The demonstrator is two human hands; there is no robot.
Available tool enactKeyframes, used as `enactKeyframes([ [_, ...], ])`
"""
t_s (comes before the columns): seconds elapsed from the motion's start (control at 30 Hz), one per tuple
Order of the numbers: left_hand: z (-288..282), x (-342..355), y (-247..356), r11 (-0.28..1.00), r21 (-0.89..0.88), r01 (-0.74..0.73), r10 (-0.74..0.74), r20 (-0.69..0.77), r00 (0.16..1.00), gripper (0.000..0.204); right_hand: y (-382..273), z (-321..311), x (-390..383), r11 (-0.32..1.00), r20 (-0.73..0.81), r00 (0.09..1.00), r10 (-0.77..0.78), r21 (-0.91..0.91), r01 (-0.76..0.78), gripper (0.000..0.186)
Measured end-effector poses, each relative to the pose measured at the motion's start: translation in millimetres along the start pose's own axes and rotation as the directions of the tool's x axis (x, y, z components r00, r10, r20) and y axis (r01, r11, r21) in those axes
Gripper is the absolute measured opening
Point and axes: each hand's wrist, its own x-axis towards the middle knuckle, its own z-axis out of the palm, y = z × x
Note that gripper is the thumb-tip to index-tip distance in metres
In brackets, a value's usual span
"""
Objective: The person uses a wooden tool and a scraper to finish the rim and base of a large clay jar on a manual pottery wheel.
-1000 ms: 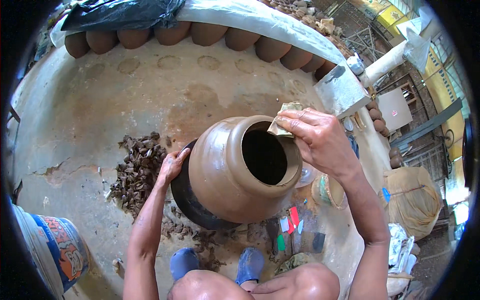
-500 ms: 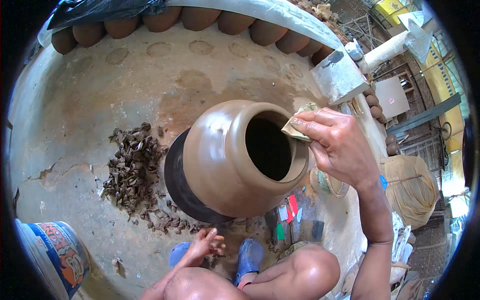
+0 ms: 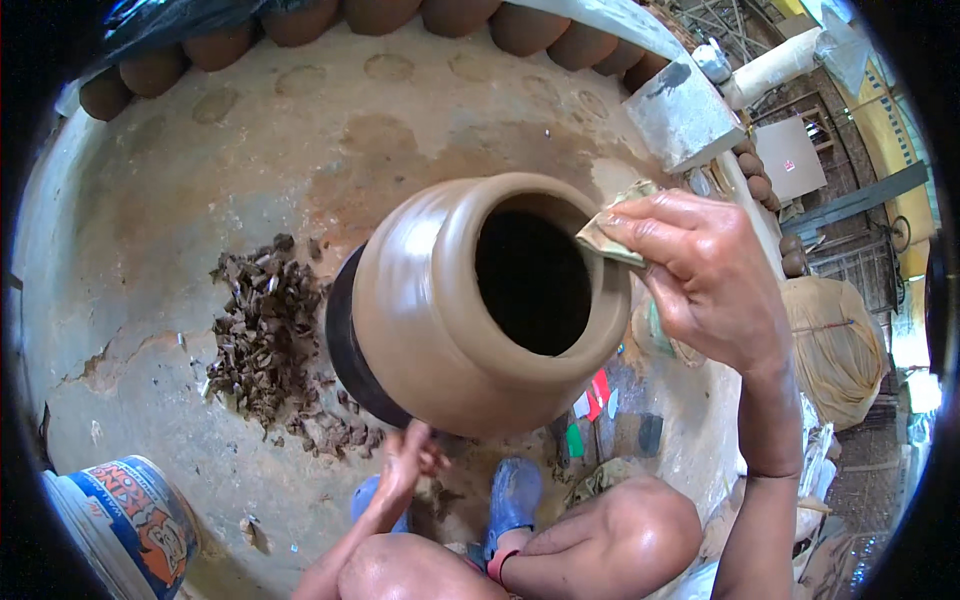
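Observation:
A large brown wet clay pot with a wide rounded rim and dark mouth rests on a black round base. My right hand pinches a folded pale cloth against the right side of the rim. My left hand is low at the near edge of the base, thumb up and fingers apart, slightly curled. My bent knees and blue clogs are below. Small coloured scrapers lie to the right, partly behind the pot.
Clay scraps heap left of the pot; a plastic bucket stands lower left. Dark pots line the back. A pale block stands back right, a cloth-covered bundle at right. A round container is partly hidden behind my arm.
My left hand has left the base's left side and moved down to its near edge. My right hand, with the cloth, sits further right along the rim. The view has shifted slightly.

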Motion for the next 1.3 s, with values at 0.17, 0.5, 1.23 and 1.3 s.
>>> enactKeyframes([
  [0.17, -18, 6, 72, 0.971, -0.002, -0.24, 0.223, -0.364, 0.904, 0.071, 2, 9, -11, 0.999, -0.011, 1.0, 0.023, 0.024, -0.023, 0.031],
  [0.5, -9, -24, -2, 0.99, 0.049, 0.13, -0.137, 0.174, 0.975, 0.064, -11, -2, -16, 0.995, 0.054, 0.997, 0.051, 0.082, -0.056, 0.035],
  [1.23, -65, 31, 139, 0.935, 0.134, -0.328, 0.354, -0.405, 0.843, 0.069, -15, 15, 16, 0.965, 0.024, 0.998, -0.062, -0.252, 0.066, 0.037],
  [1.3, -33, 36, 97, 0.887, 0.382, -0.261, 0.443, -0.543, 0.713, 0.058, -17, 16, 18, 0.966, 0.029, 0.998, -0.047, -0.253, 0.053, 0.035],
])
